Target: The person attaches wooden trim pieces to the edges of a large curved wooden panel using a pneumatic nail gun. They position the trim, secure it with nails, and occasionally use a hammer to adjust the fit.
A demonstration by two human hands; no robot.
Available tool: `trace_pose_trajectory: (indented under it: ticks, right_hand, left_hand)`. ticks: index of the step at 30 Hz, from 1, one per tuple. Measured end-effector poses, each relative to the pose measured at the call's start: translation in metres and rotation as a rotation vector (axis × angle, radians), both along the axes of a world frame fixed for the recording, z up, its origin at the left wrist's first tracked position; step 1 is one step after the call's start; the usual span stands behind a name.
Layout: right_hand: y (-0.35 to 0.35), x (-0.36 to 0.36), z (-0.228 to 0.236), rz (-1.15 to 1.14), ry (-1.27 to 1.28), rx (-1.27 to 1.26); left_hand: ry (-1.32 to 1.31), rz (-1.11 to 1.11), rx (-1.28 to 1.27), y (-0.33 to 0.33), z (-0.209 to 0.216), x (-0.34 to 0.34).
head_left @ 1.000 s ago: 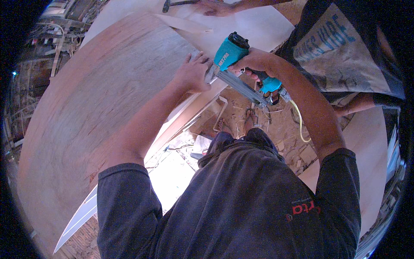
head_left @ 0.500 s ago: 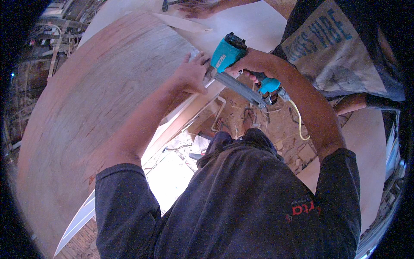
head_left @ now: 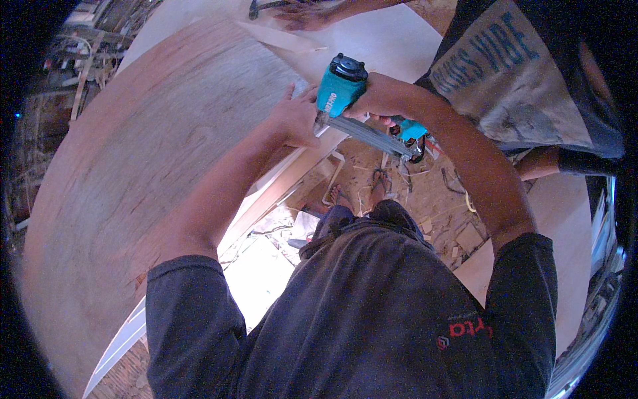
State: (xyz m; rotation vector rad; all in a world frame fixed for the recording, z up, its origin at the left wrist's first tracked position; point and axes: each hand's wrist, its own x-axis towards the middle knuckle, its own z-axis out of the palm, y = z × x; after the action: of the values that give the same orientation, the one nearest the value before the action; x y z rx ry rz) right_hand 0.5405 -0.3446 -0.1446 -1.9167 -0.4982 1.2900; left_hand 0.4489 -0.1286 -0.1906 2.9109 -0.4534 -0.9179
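My right hand [head_left: 372, 100] is wrapped round the handle of a teal pneumatic nail gun [head_left: 337, 93]. The gun's long grey magazine [head_left: 375, 138] slants down to the right, over the gap in front of me. Its nose points down at the corner edge of a large plywood sheet [head_left: 153, 133]; whether it touches the wood is hidden behind the gun's body. Close beside the nose, my left hand [head_left: 298, 120] lies on the sheet near that edge, fingers spread.
Another person in a dark shirt stands at the far right, with a hand [head_left: 306, 16] resting on a pale board [head_left: 392, 43]. Below the sheet runs a wooden frame edge [head_left: 286, 174]. Scraps litter the dirt floor [head_left: 425, 183] around my feet. A yellow air hose [head_left: 470, 203] hangs by my right arm.
The nail gun has shifted slightly left, toward my left hand, and its head has tipped. My left hand stays on the sheet. The hose now shows less.
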Motion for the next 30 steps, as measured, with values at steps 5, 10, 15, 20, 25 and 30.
trace_pose_trajectory:
  ticks: [5,10,15,20,25,30]
  right_hand:
    - [0.005,-0.001,0.003,0.042,-0.083,-0.109]
    - [-0.007,-0.008,0.006,-0.095,-0.043,-0.06]
    - [-0.014,-0.004,0.009,-0.066,0.042,-0.01]
    - [-0.009,-0.003,0.008,-0.016,0.116,0.03]
    - [-0.001,-0.002,0.01,0.015,0.136,-0.028]
    - [0.002,-0.002,0.014,0.021,0.093,-0.056]
  left_hand:
    - [-0.012,0.01,-0.05,0.007,-0.009,-0.002]
    - [-0.006,-0.021,-0.055,0.011,-0.001,0.001]
    - [-0.244,0.055,0.005,0.026,0.002,-0.036]
    - [-0.104,0.169,0.401,-0.011,0.062,-0.084]
    - [-0.374,0.285,0.491,-0.017,0.037,-0.125]
    - [-0.472,0.322,0.464,-0.015,0.013,-0.126]
